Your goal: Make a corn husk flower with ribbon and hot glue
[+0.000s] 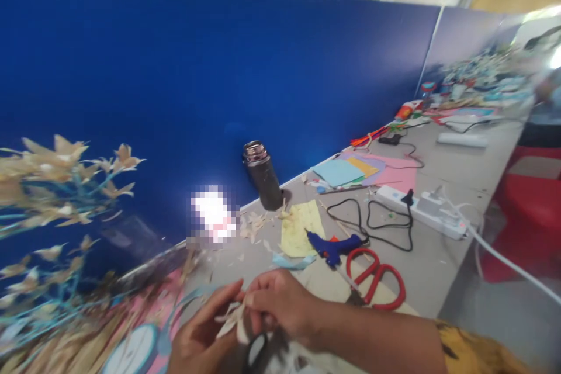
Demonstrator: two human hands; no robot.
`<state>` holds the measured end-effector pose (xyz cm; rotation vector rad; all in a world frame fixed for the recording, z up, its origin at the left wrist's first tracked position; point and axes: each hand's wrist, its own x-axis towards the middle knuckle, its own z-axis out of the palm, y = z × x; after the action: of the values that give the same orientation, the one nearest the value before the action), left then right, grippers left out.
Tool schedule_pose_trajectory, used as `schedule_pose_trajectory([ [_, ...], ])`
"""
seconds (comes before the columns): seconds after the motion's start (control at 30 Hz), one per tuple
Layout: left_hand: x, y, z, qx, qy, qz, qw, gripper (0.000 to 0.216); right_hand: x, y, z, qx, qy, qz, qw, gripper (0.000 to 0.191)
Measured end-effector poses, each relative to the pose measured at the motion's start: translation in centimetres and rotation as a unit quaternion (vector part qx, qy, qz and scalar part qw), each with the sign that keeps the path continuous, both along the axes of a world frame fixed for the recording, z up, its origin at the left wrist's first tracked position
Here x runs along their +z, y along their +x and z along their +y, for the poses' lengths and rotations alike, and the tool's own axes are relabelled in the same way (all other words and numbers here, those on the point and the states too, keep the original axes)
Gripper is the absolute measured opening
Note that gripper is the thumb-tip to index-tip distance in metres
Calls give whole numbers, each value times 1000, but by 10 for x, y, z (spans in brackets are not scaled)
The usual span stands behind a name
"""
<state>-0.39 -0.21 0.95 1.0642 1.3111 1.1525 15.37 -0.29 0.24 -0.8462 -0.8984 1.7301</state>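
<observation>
Low in the middle of the view, my left hand [204, 330] is closed around a cream-coloured flower of thin, husk-like petals [232, 318]. My right hand [280, 304] pinches the same flower from the right, its fingertips close to the left ones. Just below them shows a dark oval loop [257, 352], too blurred to name. To the right of my right hand lie red-handled scissors [392, 289], with a blue hot glue gun [331, 247] behind them. Part of the flower is hidden by my fingers.
Dried-flower stems [65, 187] rise at left, above a round white-and-blue roll [135, 347]. An uncapped dark flask [265, 181] stands by the blue partition [175, 70]. A power strip [438, 216], a black cable [368, 228] and coloured paper sheets [339, 171] lie right.
</observation>
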Motion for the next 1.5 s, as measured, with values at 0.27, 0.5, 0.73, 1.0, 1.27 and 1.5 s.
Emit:
schedule_pose_trajectory([
  [0.27,3,3,-2,-94,67,-34,993,24,-6,-1,-10,33,-7,20,999,23],
  [0.5,28,-21,-14,-34,20,-114,993,31,3,10,-11,15,14,-121,992,29],
  [0.73,39,-65,-33,94,-13,-212,973,38,-9,14,-13,86,60,-290,951,26],
  [1.0,10,-97,-68,186,-39,-174,966,34,-37,13,-23,198,336,-530,753,14],
  [1.27,6,-99,-66,165,-71,19,983,18,-50,13,-27,242,395,-602,651,9],
  [1.5,7,-82,-37,81,-34,88,992,12,-42,11,-22,259,415,-616,617,13],
])
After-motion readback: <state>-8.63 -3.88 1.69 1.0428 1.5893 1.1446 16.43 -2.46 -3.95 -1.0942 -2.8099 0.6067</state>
